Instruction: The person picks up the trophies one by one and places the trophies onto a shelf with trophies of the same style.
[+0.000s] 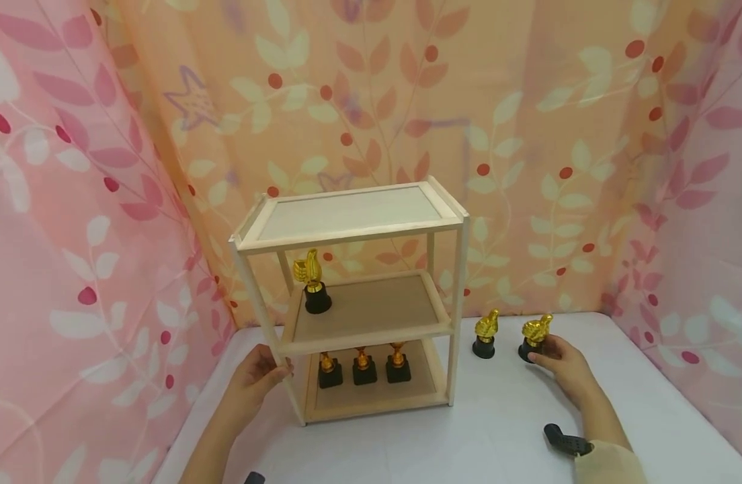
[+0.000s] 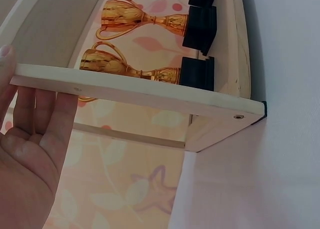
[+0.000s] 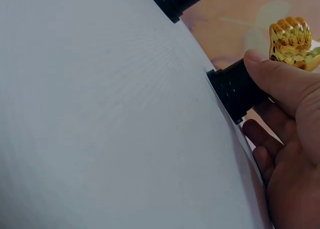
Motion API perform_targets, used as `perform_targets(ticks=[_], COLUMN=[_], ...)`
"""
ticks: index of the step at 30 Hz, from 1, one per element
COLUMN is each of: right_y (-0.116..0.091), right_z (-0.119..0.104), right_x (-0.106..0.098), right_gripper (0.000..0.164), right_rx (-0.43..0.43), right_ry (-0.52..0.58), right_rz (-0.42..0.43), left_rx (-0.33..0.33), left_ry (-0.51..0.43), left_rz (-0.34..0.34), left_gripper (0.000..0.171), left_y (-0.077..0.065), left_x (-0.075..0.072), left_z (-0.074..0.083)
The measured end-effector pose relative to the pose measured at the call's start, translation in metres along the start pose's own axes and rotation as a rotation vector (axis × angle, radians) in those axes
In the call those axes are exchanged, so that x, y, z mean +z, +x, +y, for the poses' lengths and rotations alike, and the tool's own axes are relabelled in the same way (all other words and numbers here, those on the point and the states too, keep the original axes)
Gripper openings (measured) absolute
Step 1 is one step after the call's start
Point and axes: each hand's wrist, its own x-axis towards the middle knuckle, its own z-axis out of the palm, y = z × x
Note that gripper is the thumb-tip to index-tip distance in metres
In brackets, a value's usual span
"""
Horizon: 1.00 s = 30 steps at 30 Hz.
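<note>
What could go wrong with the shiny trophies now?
The right hand pinches a gold thumb trophy low, by its black base, so it might tip. It could bump the neighbouring trophy. The left hand holds the rack's post; a tug might topple the upper trophy on the middle shelf.

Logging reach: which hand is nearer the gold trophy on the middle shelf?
Left. The left hand grips the rack below and left of that trophy; the right hand is right of the rack, holding another trophy.
</note>
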Motion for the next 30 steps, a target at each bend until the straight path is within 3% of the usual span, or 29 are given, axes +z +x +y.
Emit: perform_targets(ticks=[13,23,30], right_y=[0.001,0.002,0.001], right_z=[-0.002,-0.007,-0.016], right_x=[0.008,0.003,-0.003], right_gripper=[0.081,0.077,0.076], right_rx=[0.022,0.041,0.028], right_ry=[-0.042,-0.067,-0.102], right_rz=[0.052,0.120,0.100], left_rx=[0.014,-0.003,-0.014], left_ry=[0.016,0.013,0.017], left_rz=[-0.010,0.003,0.015], left_gripper=[0.018,0.020,0.020], left_y=[0.000,0.003,0.003], left_x=[-0.002,0.000,0.003], left_z=[0.002,0.003,0.003])
